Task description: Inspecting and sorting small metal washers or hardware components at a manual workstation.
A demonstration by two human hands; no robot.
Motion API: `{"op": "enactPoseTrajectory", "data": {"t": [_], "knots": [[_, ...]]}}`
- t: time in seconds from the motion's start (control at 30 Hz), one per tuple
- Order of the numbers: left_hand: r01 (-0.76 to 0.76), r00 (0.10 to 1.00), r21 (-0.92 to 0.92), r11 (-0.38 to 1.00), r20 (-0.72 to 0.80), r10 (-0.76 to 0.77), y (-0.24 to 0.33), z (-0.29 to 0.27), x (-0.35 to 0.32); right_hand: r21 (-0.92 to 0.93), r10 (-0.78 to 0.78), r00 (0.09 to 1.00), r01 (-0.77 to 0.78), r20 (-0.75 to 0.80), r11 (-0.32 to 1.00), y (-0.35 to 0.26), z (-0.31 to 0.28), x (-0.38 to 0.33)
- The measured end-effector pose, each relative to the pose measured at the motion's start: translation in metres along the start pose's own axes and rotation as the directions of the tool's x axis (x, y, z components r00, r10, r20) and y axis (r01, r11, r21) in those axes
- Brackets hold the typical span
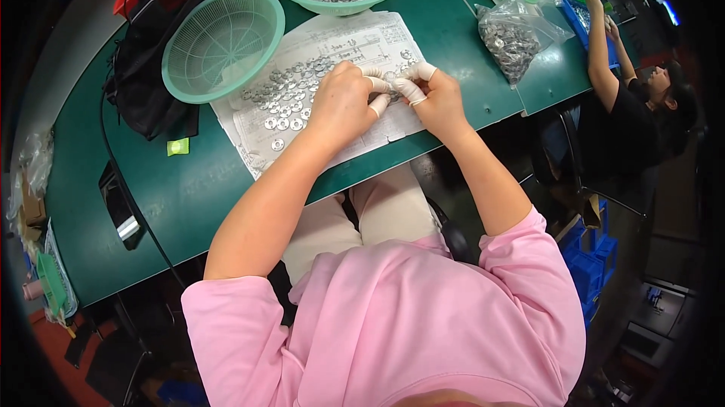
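Observation:
My left hand [341, 109] and my right hand [439, 105] meet over a printed paper sheet [355, 152], with white finger cots on several fingertips. Pinched between the fingertips of both is a small shiny metal ring [390, 77], partly covered by the fingers. To the left of my left hand, many flat round metal parts with center holes [284, 111] lie spread in loose rows on the sheet. A few more metal parts [406, 53] rest just beyond my right hand.
An empty green mesh basket [223, 44] stands at left; another green basket [337, 5] holds metal parts. A clear bag of parts [513, 41] lies right. A black bag [143, 67], a phone [121, 207] and a cable are leftward. A co-worker [634, 112] sits at right.

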State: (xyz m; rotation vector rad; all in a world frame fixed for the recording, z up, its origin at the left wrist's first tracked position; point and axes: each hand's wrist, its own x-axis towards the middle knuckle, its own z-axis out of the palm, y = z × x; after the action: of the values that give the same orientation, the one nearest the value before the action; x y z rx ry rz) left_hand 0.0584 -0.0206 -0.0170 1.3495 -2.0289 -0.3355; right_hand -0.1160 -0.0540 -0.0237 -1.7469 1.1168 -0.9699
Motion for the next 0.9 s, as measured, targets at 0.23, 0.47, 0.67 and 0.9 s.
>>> {"op": "enactPoseTrajectory", "data": {"t": [0.23, 0.47, 0.67, 0.9], "knots": [[0.018, 1.0, -0.033, 0.999, 0.004, -0.018, 0.0021, -0.0018, 0.0013, -0.336, -0.373, 0.928, 0.351, -0.002, 0.874, -0.0029, 0.0018, -0.0022], [0.001, 1.0, -0.03, 1.0, -0.008, -0.002, 0.0015, -0.0025, 0.0022, -0.355, -0.299, 0.954, 0.286, 0.021, 0.89, 0.0, 0.0006, 0.0012], [-0.025, 1.0, -0.01, 1.0, -0.012, 0.025, 0.0035, -0.0031, 0.0014, -0.296, -0.282, 0.959, 0.271, 0.003, 0.916, 0.002, 0.0012, -0.0013], [-0.023, 1.0, 0.018, 1.0, -0.006, 0.023, 0.0023, -0.0028, 0.0003, -0.101, -0.134, 0.99, 0.13, -0.034, 0.986, -0.0035, -0.0008, -0.0007]]}}
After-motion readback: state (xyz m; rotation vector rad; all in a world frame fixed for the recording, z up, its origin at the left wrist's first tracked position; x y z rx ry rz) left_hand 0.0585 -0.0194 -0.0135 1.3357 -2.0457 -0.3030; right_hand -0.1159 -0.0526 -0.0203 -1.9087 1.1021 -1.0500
